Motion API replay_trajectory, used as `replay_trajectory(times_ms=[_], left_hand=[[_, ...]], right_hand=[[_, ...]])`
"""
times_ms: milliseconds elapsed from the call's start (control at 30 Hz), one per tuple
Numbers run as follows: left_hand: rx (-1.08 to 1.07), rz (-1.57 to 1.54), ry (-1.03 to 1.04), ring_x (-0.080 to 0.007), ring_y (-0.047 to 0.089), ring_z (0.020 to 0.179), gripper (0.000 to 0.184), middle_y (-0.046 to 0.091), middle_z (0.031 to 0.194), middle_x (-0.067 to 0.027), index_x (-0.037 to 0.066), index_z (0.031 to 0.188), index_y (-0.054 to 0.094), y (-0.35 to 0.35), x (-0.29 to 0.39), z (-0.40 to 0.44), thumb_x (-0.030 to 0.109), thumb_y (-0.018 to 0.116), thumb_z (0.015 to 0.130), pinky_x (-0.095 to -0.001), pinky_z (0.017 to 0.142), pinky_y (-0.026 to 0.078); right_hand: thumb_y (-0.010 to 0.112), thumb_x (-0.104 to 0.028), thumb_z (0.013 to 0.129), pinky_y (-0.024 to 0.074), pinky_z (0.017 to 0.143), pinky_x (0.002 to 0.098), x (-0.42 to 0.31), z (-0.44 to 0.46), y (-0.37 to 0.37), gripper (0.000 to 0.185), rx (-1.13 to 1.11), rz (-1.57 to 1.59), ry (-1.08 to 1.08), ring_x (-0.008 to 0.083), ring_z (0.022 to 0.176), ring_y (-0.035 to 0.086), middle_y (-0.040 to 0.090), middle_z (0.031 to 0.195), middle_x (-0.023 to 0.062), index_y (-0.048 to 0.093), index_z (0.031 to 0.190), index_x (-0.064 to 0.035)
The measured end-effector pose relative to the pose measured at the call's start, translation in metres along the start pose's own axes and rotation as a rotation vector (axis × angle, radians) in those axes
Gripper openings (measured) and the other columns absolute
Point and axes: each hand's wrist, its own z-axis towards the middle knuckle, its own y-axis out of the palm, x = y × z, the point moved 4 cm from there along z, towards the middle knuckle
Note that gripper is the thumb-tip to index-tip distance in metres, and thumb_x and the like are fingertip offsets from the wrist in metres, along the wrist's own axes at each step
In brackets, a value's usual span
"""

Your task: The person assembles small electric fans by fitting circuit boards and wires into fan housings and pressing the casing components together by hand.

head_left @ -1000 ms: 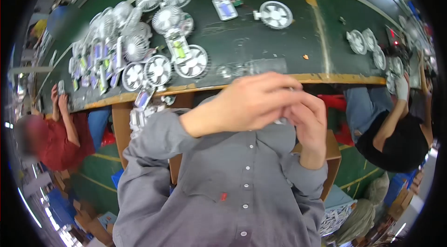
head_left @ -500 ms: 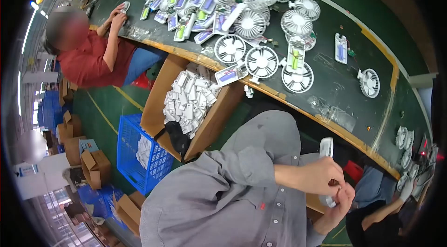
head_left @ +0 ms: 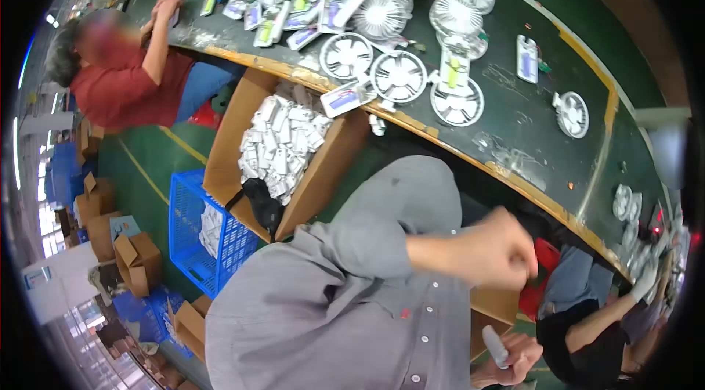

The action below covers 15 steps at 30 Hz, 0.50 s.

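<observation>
My left hand (head_left: 488,252) is in the air over my lap, blurred by motion, its fingers curled together; anything in them is too hidden to make out. Lower down, my right hand (head_left: 518,358) is closed around a rounded white plastic piece (head_left: 496,347), whose far end is out of sight. On the table edge above my knee lie small white fans (head_left: 398,76); one open handle (head_left: 455,70) shows a yellow-green cell. Farther right are a handle part with a purple cell (head_left: 526,59) and another fan (head_left: 571,114).
A large pile of fans (head_left: 380,17) covers the far table. Left of my knee, a carton (head_left: 226,144) holds white casings (head_left: 283,140) and a black pouch (head_left: 261,206). Beside it stands a blue crate (head_left: 239,250). A person in red (head_left: 125,92) sits left; a co-worker's gloved hand (head_left: 646,280) is right.
My hands were together at a white plastic part; now they are apart. The left has moved slightly up and left, the right down with the white piece. The whole view has shifted slightly.
</observation>
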Motion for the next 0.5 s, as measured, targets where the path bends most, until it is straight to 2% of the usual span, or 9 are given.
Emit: replay_trajectory(times_ms=[33, 133, 167, 233, 267, 333, 400, 433, 500], left_hand=[[0.106, -0.122, -0.100, -0.0101, 0.066, 0.064, 0.012, 0.073, 0.075, -0.0085, -0.001, 0.086, 0.075, -0.017, -0.010, 0.004, 0.008, 0.071, 0.079, -0.0251, 0.059, 0.052], [0.162, -0.431, -0.205, -0.0140, 0.068, 0.067, 0.016, 0.073, 0.085, -0.0132, -0.001, 0.095, 0.073, -0.049, -0.004, 0.010, 0.006, 0.071, 0.081, -0.0264, 0.060, 0.054], [0.151, -0.534, -0.136, -0.0149, 0.067, 0.069, 0.019, 0.072, 0.088, -0.0139, -0.001, 0.100, 0.071, -0.058, -0.003, 0.012, 0.005, 0.069, 0.082, -0.0264, 0.059, 0.053], [0.137, -0.765, 0.016, -0.0159, 0.064, 0.071, 0.021, 0.070, 0.091, -0.0134, 0.000, 0.104, 0.068, -0.075, -0.001, 0.017, 0.004, 0.063, 0.084, -0.0245, 0.057, 0.050], [0.134, -0.890, 0.110, -0.0159, 0.061, 0.071, 0.020, 0.068, 0.091, -0.0122, 0.001, 0.104, 0.067, -0.083, 0.002, 0.021, 0.004, 0.059, 0.085, -0.0225, 0.054, 0.046], [0.097, -1.194, 0.086, -0.0151, 0.054, 0.073, 0.022, 0.064, 0.092, -0.0096, 0.005, 0.105, 0.068, -0.088, 0.012, 0.027, 0.006, 0.055, 0.087, -0.0199, 0.051, 0.041], [-0.059, -1.331, 0.138, -0.0143, 0.051, 0.076, 0.026, 0.063, 0.096, -0.0089, 0.009, 0.109, 0.068, -0.088, 0.014, 0.039, 0.007, 0.051, 0.089, -0.0193, 0.050, 0.040], [-0.108, -1.369, 0.148, -0.0140, 0.051, 0.076, 0.026, 0.063, 0.097, -0.0089, 0.009, 0.109, 0.068, -0.083, 0.014, 0.045, 0.008, 0.051, 0.090, -0.0192, 0.050, 0.040], [-0.211, -1.382, 0.128, -0.0087, 0.052, 0.075, 0.024, 0.062, 0.098, -0.0032, 0.010, 0.110, 0.070, -0.068, 0.012, 0.056, 0.010, 0.056, 0.090, -0.0181, 0.052, 0.046]], right_hand=[[0.052, -0.006, 0.083, 0.0394, 0.059, 0.0299, -0.005, -0.008, -0.006, 0.020, 0.061, 0.026, -0.075, 0.0161, 0.060, 0.045, 0.050, 0.067, 0.0080, 0.043, 0.065, -0.0060], [0.055, -0.019, 0.089, 0.0494, 0.058, 0.0326, 0.004, -0.066, -0.067, 0.020, 0.380, -0.282, -0.088, 0.0218, 0.059, 0.057, 0.056, 0.070, 0.0123, 0.053, 0.088, 0.0011], [0.057, -0.018, 0.090, 0.0503, 0.061, 0.0329, 0.018, -0.090, -0.083, 0.019, 0.713, -0.395, -0.032, 0.0225, 0.060, 0.057, 0.055, 0.070, 0.0107, 0.053, 0.093, -0.0002], [0.061, -0.017, 0.090, 0.0434, 0.062, 0.0257, 0.057, -0.132, -0.141, 0.016, 0.754, -0.126, 0.225, 0.0133, 0.061, 0.047, 0.053, 0.070, 0.0064, 0.055, 0.089, -0.0022], [0.062, -0.017, 0.090, 0.0383, 0.058, 0.0240, 0.080, -0.155, -0.166, 0.015, 0.602, -0.009, 0.339, 0.0103, 0.059, 0.043, 0.053, 0.069, 0.0032, 0.059, 0.087, -0.0030], [0.063, -0.019, 0.090, 0.0420, 0.056, 0.0277, 0.126, -0.258, -0.221, 0.019, 1.007, 0.008, 0.557, 0.0146, 0.060, 0.048, 0.056, 0.069, 0.0045, 0.060, 0.081, -0.0026], [0.064, -0.023, 0.089, 0.0529, 0.074, 0.0394, 0.196, -0.378, -0.298, 0.027, 0.259, -1.584, 0.822, 0.0293, 0.079, 0.063, 0.066, 0.086, 0.0163, 0.063, 0.102, 0.0014], [0.064, -0.023, 0.088, 0.0456, 0.101, 0.0471, 0.205, -0.367, -0.269, 0.050, 0.440, -1.738, 0.963, 0.0409, 0.115, 0.058, 0.061, 0.120, 0.0288, 0.054, 0.129, 0.0035], [0.068, -0.022, 0.086, 0.0368, 0.109, 0.0461, 0.168, -0.274, -0.220, 0.063, 0.717, -1.468, 0.741, 0.0409, 0.128, 0.047, 0.049, 0.135, 0.0292, 0.045, 0.138, 0.0038]])
